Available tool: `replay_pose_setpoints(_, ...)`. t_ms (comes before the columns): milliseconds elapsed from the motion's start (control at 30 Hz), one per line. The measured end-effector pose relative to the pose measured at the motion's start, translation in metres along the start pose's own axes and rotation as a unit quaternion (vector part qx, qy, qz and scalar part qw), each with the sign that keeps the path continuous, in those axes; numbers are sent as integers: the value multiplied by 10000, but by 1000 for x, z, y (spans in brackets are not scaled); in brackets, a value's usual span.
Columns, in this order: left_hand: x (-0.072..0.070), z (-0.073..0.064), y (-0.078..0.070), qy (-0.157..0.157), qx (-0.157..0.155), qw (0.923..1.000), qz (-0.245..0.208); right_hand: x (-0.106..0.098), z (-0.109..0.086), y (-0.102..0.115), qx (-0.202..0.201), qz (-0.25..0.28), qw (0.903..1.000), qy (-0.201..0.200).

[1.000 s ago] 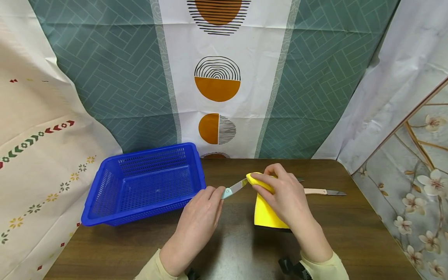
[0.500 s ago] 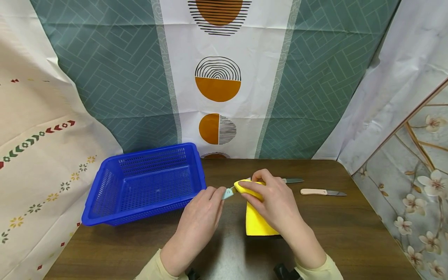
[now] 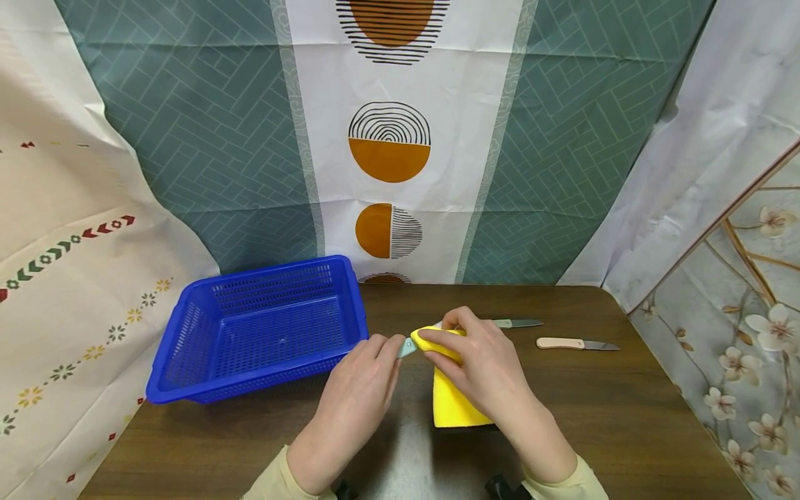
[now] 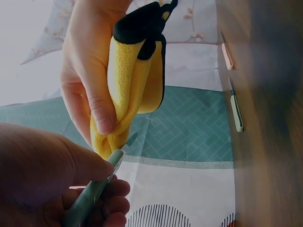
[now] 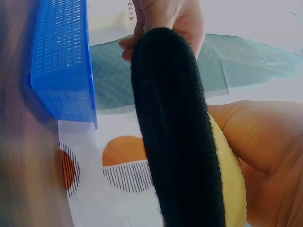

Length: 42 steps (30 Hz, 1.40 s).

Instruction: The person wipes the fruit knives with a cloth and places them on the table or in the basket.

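Note:
My left hand (image 3: 362,378) grips the pale green handle of a small knife (image 4: 90,198), held above the table. Folded over the knife's blade is a yellow cloth (image 3: 456,403) with a black edge, pinched by my right hand (image 3: 487,364) between thumb and fingers. The cloth meets the handle's front end, and most of the blade is hidden inside it. In the left wrist view the folds of the cloth wrap the blade. The black edge of the cloth fills the middle of the right wrist view.
A blue plastic basket (image 3: 256,382) stands on the left of the brown table (image 3: 631,417). Two more knives lie at the right: one with a green handle (image 4: 236,113), one with a cream handle (image 3: 559,342). Patterned fabric (image 3: 562,139) hangs behind.
My right hand has slid the yellow cloth leftward along the blade, up to the handle. The left hand has stayed in place. More of the two lying knives shows now.

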<state>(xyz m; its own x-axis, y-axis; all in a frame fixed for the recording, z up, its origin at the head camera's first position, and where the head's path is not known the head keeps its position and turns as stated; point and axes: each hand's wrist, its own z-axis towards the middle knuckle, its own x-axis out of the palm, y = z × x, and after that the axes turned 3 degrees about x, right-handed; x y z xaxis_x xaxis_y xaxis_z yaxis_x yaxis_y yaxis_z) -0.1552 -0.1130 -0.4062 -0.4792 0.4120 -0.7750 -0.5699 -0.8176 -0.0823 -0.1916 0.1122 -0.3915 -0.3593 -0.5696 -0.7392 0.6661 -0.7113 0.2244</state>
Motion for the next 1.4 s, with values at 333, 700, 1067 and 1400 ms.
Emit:
replay_pose_setpoints(333,0,0,0,-13,21,10000,37,0,1,-3,114,-34,9999,-7)
replay_pose_setpoints(700,0,0,0,-36,46,9999,100,-1,0,-10,309,-97,9995,2)
replay_pose_setpoints(1067,1,1,1,-119,88,9998,158,-6,0,-18,695,-173,9974,117)
replay_pose_setpoints(1400,2,0,2,-259,206,9993,189,-8,-1,-26,976,-163,9950,155)
